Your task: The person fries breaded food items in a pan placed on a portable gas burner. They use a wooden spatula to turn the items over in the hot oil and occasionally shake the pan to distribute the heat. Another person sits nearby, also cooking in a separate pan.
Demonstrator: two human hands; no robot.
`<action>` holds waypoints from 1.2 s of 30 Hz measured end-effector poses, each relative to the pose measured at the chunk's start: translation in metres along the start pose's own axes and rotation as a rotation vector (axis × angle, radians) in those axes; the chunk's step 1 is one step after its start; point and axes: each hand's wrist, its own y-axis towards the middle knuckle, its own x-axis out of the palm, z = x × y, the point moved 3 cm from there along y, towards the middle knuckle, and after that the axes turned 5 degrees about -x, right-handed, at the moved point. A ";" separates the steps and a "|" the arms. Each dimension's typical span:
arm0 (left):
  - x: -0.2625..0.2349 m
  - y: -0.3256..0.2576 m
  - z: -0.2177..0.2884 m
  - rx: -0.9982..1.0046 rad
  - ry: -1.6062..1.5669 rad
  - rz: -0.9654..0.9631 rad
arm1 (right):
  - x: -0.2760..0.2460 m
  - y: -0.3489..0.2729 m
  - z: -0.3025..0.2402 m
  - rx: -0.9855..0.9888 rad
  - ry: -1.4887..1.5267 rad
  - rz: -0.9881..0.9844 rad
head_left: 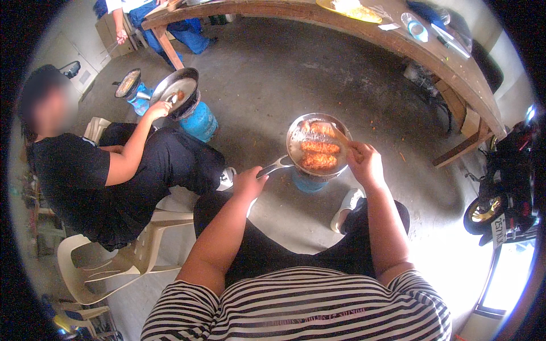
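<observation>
My left hand (250, 183) is closed round the handle of a frying pan (293, 158), which sits on a blue gas canister burner (310, 182) between my feet. In the pan lie long orange-brown fried pieces (319, 148) in bubbling oil. My right hand (365, 161) grips a wooden spatula (339, 136) from above the pan's right rim. The spatula's blade reaches in at the far piece; whether it touches that piece I cannot tell.
To my left a seated person in black (85, 165) works at another pan (183, 81) on a blue gas canister (200, 121). A third pan (128, 83) stands beyond. A wooden table (273, 11) curves along the back and right; a motorcycle (483, 213) stands at right.
</observation>
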 end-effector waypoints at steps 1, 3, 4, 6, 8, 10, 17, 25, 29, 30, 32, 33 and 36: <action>0.001 0.001 -0.001 -0.005 0.006 -0.017 | 0.002 0.002 0.002 -0.008 -0.015 -0.005; 0.001 0.002 -0.001 -0.015 0.017 -0.053 | 0.006 0.003 0.004 0.002 -0.019 -0.017; 0.001 0.001 0.000 -0.012 0.017 -0.047 | 0.009 0.003 0.005 0.020 -0.009 -0.023; 0.001 0.001 -0.001 -0.006 0.016 -0.030 | 0.012 0.004 0.008 0.017 -0.001 -0.016; 0.004 0.002 -0.004 0.007 0.007 0.006 | 0.013 0.004 0.011 -0.022 -0.006 0.008; 0.007 0.002 -0.008 0.008 0.007 0.021 | 0.013 0.005 0.013 -0.004 0.040 0.014; 0.005 0.002 -0.004 0.003 -0.011 0.016 | 0.025 0.003 0.028 0.040 0.052 0.044; 0.005 0.001 -0.003 -0.012 0.023 0.012 | 0.026 0.004 0.041 0.039 0.116 0.000; 0.005 0.003 -0.006 0.007 -0.010 0.006 | 0.024 0.004 0.042 0.126 0.158 -0.007; 0.006 0.003 -0.006 0.015 -0.020 0.011 | 0.026 0.004 0.043 0.145 0.177 -0.007; 0.006 0.003 -0.005 0.001 -0.004 -0.018 | 0.029 0.002 0.045 0.185 0.214 -0.008; 0.005 0.004 -0.003 -0.006 0.004 -0.033 | 0.027 0.002 0.047 0.194 0.211 0.010; 0.008 0.005 -0.006 -0.014 -0.017 -0.045 | 0.017 0.004 0.045 0.220 0.226 0.036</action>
